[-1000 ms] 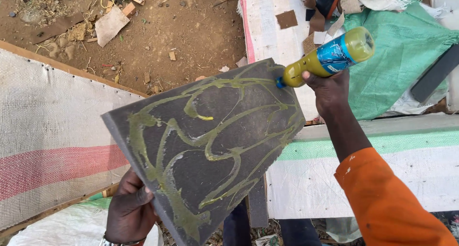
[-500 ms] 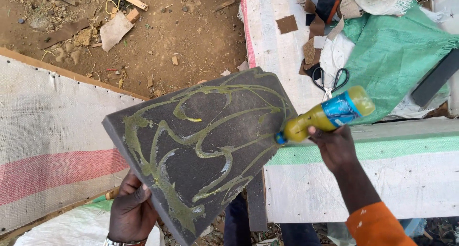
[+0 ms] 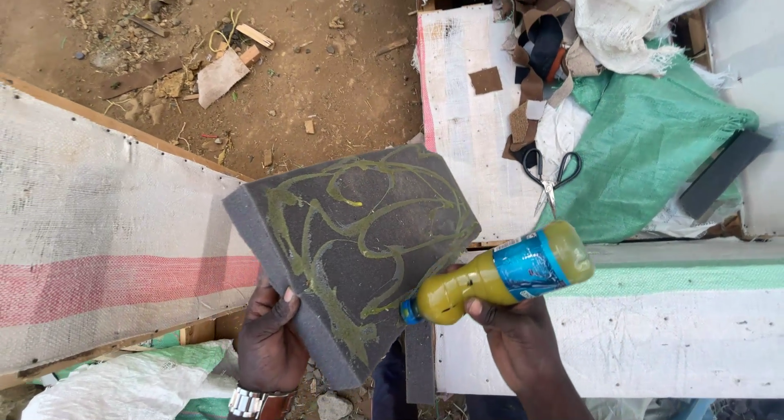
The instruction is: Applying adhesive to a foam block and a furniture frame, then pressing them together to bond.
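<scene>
Far left of the frame there's a big woven sack panel, off-white with a red stripe, tacked onto a wooden frame that runs diagonally. Above it, upper left, bare dirt ground with scraps of wood, pebbles and a torn bit of paper lying around.

Lower middle, the left hand grips the bottom edge of a dark grey foam slab, thumb on the face, fingers curled behind so I can't see them. A metal wristwatch is cut off at the bottom edge. The slab sits tilted dead centre, covered in yellowish-green squiggles of glue, and it blocks whatever is under it.

Just right of it, the right hand is wrapped closed around a yellow squeeze bottle with a blue label, the blue nozzle touching the slab's lower right edge. The wrist runs out of frame.

Behind that, a white-covered workbench with a green band. Further up sit black-handled scissors, brown scraps, a green woven sheet, a dark strip at the far right and white cloth in the top corner, partly cut off. It's all outdoors, in daylight.
</scene>
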